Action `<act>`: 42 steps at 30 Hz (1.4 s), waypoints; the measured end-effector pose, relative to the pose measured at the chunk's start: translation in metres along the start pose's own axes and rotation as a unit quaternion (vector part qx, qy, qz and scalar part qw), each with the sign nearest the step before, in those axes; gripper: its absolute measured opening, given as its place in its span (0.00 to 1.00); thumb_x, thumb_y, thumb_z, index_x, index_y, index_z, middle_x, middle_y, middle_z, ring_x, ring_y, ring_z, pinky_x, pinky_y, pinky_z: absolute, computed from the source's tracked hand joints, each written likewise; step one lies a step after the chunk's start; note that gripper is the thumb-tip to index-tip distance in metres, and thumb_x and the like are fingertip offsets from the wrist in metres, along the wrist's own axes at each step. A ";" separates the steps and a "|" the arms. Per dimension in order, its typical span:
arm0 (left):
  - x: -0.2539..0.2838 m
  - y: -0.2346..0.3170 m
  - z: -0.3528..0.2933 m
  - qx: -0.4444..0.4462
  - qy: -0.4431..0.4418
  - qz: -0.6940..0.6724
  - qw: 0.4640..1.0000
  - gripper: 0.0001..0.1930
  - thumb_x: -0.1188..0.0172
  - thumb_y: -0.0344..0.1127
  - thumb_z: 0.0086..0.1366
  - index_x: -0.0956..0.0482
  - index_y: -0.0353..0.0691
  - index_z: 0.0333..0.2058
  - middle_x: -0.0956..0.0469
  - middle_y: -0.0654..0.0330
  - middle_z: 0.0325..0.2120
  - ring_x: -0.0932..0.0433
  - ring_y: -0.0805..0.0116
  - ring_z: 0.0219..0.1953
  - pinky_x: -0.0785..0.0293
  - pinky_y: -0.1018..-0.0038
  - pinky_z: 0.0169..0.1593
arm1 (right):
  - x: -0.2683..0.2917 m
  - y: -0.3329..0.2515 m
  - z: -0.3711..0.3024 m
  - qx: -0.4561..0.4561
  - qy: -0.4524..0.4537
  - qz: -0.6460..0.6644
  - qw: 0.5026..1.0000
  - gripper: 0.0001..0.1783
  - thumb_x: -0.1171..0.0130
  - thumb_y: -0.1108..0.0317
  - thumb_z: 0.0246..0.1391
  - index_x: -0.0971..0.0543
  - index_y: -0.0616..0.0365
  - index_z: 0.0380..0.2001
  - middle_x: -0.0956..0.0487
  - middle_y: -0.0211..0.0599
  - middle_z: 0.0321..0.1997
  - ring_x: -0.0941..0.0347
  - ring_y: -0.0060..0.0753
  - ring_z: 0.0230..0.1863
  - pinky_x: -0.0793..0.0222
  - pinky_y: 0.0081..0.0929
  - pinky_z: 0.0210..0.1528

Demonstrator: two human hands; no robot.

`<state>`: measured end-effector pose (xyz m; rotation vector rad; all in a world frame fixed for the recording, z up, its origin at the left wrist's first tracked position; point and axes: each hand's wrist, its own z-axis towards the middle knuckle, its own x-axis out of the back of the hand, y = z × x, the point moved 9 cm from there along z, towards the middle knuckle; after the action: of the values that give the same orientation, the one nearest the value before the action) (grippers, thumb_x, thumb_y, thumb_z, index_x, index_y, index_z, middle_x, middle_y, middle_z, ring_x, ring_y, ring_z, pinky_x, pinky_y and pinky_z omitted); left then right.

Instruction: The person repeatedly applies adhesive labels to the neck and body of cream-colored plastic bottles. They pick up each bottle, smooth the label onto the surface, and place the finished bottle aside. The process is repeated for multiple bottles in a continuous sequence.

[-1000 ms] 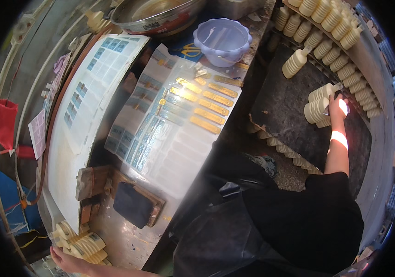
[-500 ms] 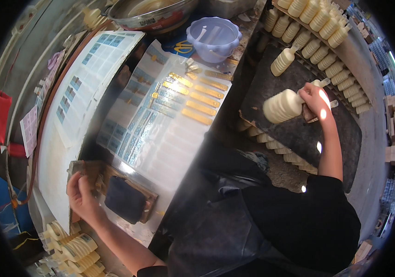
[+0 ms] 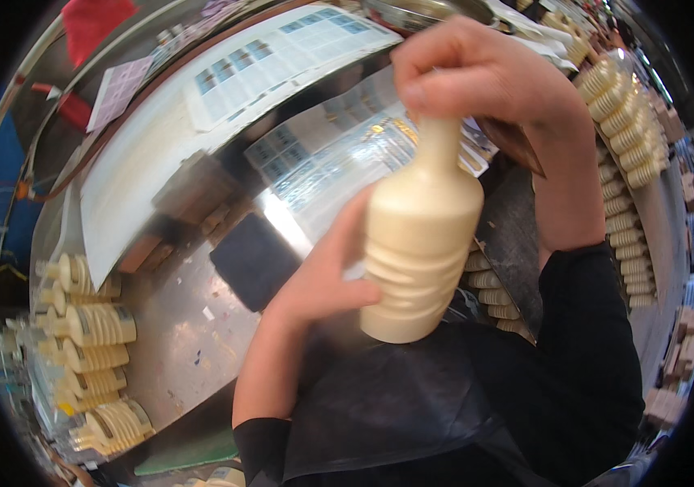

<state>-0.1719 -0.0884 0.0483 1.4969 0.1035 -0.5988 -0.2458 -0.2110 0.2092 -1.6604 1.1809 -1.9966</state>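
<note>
A cream ribbed bottle (image 3: 424,243) stands nearly upright in front of my body, its neck at the top. My right hand (image 3: 485,77) is closed around the top of the neck. My left hand (image 3: 331,264) clasps the lower body from the left, the thumb on the near side and the fingers partly hidden behind it. A brown flat piece (image 3: 513,146) shows beside my right wrist; whether the hand holds it I cannot tell. Behind the bottle lies a sheet of blue and gold labels (image 3: 314,162), partly covered by my arms.
A dark pad (image 3: 256,260) lies on the worktable (image 3: 193,333). A slanted white board (image 3: 152,166) with label sheets stands behind. Stacked cream bottles (image 3: 91,325) are at the left, more rows of bottles (image 3: 623,122) at the right. A dark board (image 3: 513,231) lies right of the bottle.
My right hand has brought the bottle from the dark board at the right to in front of me. My left hand has left the table's left side and now grips the bottle. The view has turned.
</note>
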 end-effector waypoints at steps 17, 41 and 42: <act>0.188 0.007 -0.124 -0.072 0.413 -0.053 0.906 0.37 0.35 0.39 0.66 0.43 0.36 0.68 0.28 0.48 0.58 0.23 0.57 0.57 0.25 0.63 0.60 | -0.127 0.066 0.169 -0.106 0.020 0.108 0.988 0.22 0.37 0.52 0.63 0.19 0.59 0.50 0.18 0.33 0.35 0.28 0.17 0.29 0.33 0.18 0.31; 0.187 -0.011 -0.166 -0.009 0.574 0.170 0.801 0.30 0.55 0.33 0.76 0.48 0.33 0.73 0.35 0.49 0.67 0.34 0.61 0.67 0.39 0.67 0.69 | 0.201 0.318 0.124 -0.358 0.256 -0.102 0.892 0.16 0.35 0.55 0.60 0.17 0.59 0.33 0.24 0.35 0.19 0.25 0.31 0.22 0.33 0.34 0.23; 0.188 -0.012 -0.166 -0.002 0.577 0.172 0.798 0.30 0.55 0.34 0.76 0.48 0.32 0.73 0.35 0.49 0.67 0.35 0.61 0.67 0.39 0.67 0.69 | 0.193 0.326 0.123 -0.381 0.250 -0.063 0.888 0.17 0.36 0.54 0.60 0.17 0.58 0.32 0.25 0.34 0.19 0.26 0.30 0.21 0.35 0.33 0.22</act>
<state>0.0324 0.0122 -0.0586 1.6321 0.7542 0.6837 -0.2792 -0.5927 0.1014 -1.5633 2.3383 -2.2818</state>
